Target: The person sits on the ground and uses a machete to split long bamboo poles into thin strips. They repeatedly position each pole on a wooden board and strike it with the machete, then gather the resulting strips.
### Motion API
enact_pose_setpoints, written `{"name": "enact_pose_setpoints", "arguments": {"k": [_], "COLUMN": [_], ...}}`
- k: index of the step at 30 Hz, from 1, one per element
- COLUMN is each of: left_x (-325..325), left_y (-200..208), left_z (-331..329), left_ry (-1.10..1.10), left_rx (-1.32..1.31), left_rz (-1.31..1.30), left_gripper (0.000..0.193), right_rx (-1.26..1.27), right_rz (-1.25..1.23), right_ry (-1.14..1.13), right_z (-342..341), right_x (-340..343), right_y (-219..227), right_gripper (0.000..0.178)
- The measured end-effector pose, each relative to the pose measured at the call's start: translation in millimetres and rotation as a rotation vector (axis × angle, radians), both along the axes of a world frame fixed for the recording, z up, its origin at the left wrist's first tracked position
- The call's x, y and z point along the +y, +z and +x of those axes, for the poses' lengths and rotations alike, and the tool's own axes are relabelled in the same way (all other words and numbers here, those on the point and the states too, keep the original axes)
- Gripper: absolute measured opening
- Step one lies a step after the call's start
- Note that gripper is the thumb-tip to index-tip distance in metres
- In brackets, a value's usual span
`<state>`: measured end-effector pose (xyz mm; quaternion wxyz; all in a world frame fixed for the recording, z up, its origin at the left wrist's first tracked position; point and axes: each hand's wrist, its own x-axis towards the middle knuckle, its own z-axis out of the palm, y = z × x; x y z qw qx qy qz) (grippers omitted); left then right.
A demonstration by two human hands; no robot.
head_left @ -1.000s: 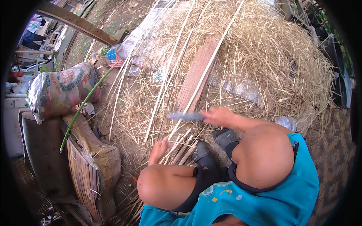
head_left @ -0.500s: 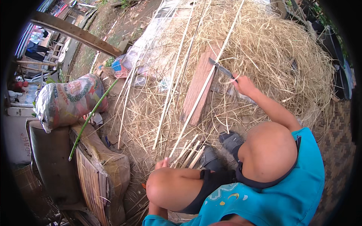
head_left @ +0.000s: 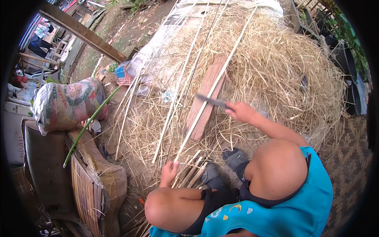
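Note:
A long pale bamboo strip point(head_left: 215, 85) runs from my left hand up across a reddish wooden plank point(head_left: 197, 114) and over the straw-like pile. My left hand point(head_left: 170, 170) is closed round the strip's near end, beside my left knee. In my right hand point(head_left: 240, 112) is a knife point(head_left: 211, 100) with a dark blade, gripped by its handle. The blade lies crosswise over the strip, above the plank's middle; whether it touches is not clear. Short split bamboo pieces point(head_left: 196, 173) lie by my left shoe.
A heap of curled shavings point(head_left: 272, 75) spreads over the ground and a pale sheet. More long strips point(head_left: 179, 87) lie left of the plank. A stuffed sack point(head_left: 71, 102), a green stalk point(head_left: 90, 120) and a worn padded seat point(head_left: 98, 177) stand on the left. Woven matting point(head_left: 347, 166) lies right.
My right hand and the knife have come down along the strip toward me. My left hand shows more fully beyond the knee, still on the strip. The view has shifted slightly.

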<state>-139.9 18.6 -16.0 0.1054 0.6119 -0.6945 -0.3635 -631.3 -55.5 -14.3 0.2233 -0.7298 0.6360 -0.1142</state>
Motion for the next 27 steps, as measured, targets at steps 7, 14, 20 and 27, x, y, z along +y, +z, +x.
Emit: {"name": "enact_pose_setpoints", "arguments": {"k": [7,14,20,27], "left_x": [51.3,-11.3,-3.9,-1.9], "left_y": [15.3,16.9,3.3,0.6], "left_z": [50.5,11.1,-2.1,11.3], "left_ry": [-0.021,-0.018,0.006,-0.005], "left_rx": [-0.497,-0.028,-0.104,-0.257], "left_rz": [0.023,0.241,0.023,-0.032], "left_gripper": [0.041,0.056,0.055,0.053], "right_rx": [0.069,-0.137,-0.077,0.033], "right_rz": [0.184,0.108,0.210,-0.061], "right_ry": [-0.421,-0.266,0.008,-0.199], "right_z": [-73.9,2.9,57.5,-14.6], "right_x": [-47.5,-30.4,9.4,-40.3], "right_y": [4.4,13.6,32.0,-6.4], "right_gripper": [0.038,0.040,0.045,0.043]}}
